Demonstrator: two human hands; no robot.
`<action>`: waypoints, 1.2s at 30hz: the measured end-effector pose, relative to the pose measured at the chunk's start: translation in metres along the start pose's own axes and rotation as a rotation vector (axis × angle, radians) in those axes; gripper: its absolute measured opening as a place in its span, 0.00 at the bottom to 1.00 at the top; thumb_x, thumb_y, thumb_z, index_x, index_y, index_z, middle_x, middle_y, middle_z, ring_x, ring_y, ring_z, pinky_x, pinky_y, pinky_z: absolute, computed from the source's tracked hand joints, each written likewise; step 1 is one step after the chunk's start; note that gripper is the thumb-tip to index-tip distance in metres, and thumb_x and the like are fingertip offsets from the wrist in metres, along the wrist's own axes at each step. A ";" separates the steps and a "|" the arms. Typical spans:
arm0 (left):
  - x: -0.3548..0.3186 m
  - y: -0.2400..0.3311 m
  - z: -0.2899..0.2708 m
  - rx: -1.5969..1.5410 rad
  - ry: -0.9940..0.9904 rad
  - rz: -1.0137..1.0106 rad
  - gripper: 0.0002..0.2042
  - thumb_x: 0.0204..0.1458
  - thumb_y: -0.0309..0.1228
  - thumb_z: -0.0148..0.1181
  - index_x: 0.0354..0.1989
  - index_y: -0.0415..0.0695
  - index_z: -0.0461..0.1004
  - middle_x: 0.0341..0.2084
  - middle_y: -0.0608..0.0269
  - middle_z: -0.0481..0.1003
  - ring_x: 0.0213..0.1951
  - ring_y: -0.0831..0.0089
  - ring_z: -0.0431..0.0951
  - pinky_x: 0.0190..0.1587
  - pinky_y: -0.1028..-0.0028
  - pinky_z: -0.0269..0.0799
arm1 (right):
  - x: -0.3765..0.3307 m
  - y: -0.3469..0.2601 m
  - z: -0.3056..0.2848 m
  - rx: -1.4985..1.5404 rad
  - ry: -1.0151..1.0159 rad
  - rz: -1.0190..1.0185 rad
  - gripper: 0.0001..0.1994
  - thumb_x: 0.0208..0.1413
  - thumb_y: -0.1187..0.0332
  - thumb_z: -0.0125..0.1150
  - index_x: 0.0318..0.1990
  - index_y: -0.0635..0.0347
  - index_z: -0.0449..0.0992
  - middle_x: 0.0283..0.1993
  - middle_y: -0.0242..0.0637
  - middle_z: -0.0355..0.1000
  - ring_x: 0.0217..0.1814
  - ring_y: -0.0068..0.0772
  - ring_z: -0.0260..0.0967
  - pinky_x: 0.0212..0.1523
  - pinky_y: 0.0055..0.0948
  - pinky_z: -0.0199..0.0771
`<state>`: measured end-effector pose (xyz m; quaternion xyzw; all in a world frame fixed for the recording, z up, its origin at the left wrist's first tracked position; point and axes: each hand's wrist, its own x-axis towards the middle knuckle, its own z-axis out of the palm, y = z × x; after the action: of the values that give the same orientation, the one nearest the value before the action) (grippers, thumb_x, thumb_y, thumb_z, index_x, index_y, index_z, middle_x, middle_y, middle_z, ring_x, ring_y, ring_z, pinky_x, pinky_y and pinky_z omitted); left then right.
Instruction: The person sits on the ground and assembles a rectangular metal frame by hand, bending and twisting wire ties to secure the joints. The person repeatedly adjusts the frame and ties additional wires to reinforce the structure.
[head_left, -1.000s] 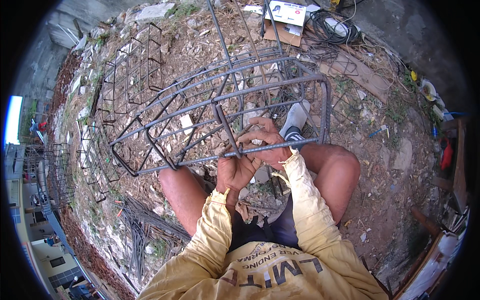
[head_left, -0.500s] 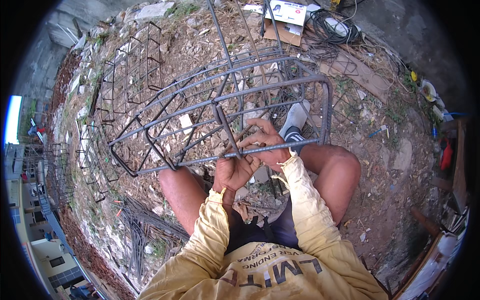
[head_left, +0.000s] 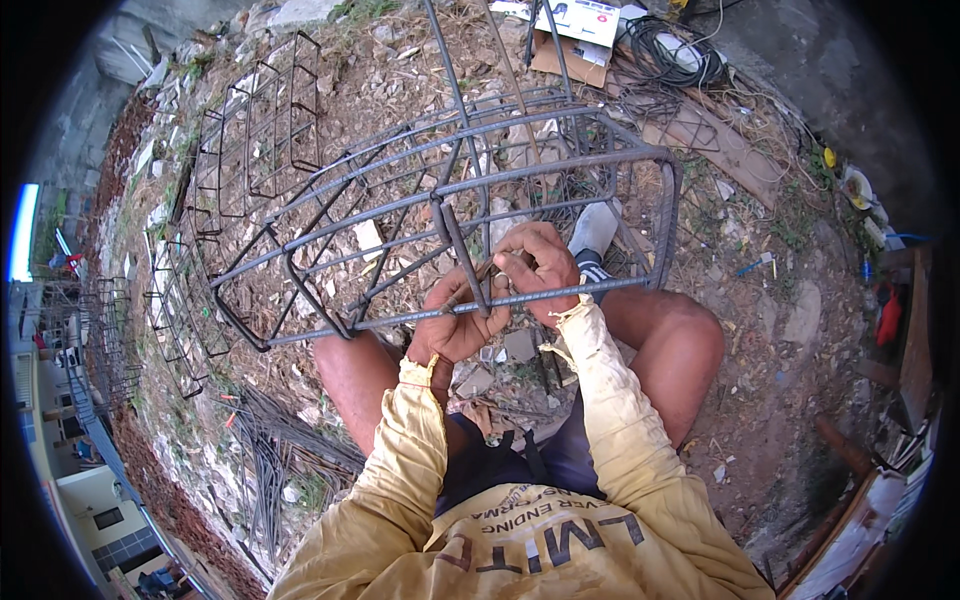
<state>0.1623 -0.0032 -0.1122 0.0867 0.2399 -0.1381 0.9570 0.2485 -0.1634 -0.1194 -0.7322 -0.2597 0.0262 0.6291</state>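
A rebar cage (head_left: pixel 400 207) of ribbed steel bars and bent rectangular stirrups stretches across in front of me, its near bar above my thighs. Both hands meet where a stirrup (head_left: pixel 462 256) crosses that near bar. My left hand (head_left: pixel 455 325) is curled beneath the bar, left of the crossing, closed on a thin brown wire (head_left: pixel 466 287). From the right, my right hand (head_left: pixel 541 263) comes over the bar, thumb and fingers pinched near the wire's upper end. The fingers partly hide the wire and the joint.
More stirrup cages (head_left: pixel 262 130) stand at the far left. A pile of thin rods (head_left: pixel 270 450) lies left of my leg. Behind the cage are a cardboard box (head_left: pixel 570 58), a coil of dark cable (head_left: pixel 680 55) and a plank (head_left: pixel 725 150). Rubble covers the ground.
My left hand has shifted slightly left and up, its fingers curling more around the joint. My right hand has closed further into a pinch. The cage's right end appears slightly further right.
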 end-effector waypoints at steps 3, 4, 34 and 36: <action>-0.002 0.006 -0.001 0.101 -0.002 0.001 0.14 0.63 0.35 0.52 0.48 0.37 0.75 0.35 0.52 0.81 0.38 0.61 0.83 0.40 0.62 0.83 | 0.003 -0.001 -0.005 -0.010 -0.016 -0.061 0.09 0.53 0.66 0.65 0.38 0.60 0.78 0.39 0.43 0.69 0.40 0.43 0.71 0.40 0.37 0.73; -0.001 0.006 -0.002 0.088 -0.003 0.008 0.14 0.63 0.35 0.52 0.48 0.37 0.75 0.34 0.52 0.81 0.38 0.61 0.83 0.40 0.62 0.83 | 0.004 -0.001 -0.006 -0.013 -0.023 -0.085 0.09 0.53 0.66 0.65 0.38 0.60 0.78 0.38 0.43 0.70 0.40 0.44 0.71 0.39 0.37 0.72; 0.023 -0.046 -0.035 0.000 -0.272 0.112 0.24 0.61 0.47 0.55 0.61 0.45 0.65 0.56 0.51 0.72 0.56 0.56 0.74 0.58 0.54 0.72 | -0.012 -0.011 0.004 -0.078 0.108 -0.055 0.06 0.52 0.72 0.65 0.37 0.60 0.77 0.36 0.39 0.72 0.39 0.42 0.72 0.40 0.35 0.72; 0.025 -0.045 -0.034 0.039 -0.235 0.164 0.23 0.62 0.45 0.54 0.60 0.45 0.66 0.56 0.51 0.72 0.56 0.56 0.75 0.58 0.54 0.73 | -0.011 -0.011 0.003 -0.066 0.104 -0.025 0.06 0.52 0.71 0.65 0.37 0.60 0.77 0.36 0.39 0.72 0.38 0.42 0.72 0.40 0.36 0.72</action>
<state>0.1548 -0.0439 -0.1585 0.1077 0.1156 -0.0734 0.9847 0.2342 -0.1648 -0.1133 -0.7496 -0.2365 -0.0284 0.6176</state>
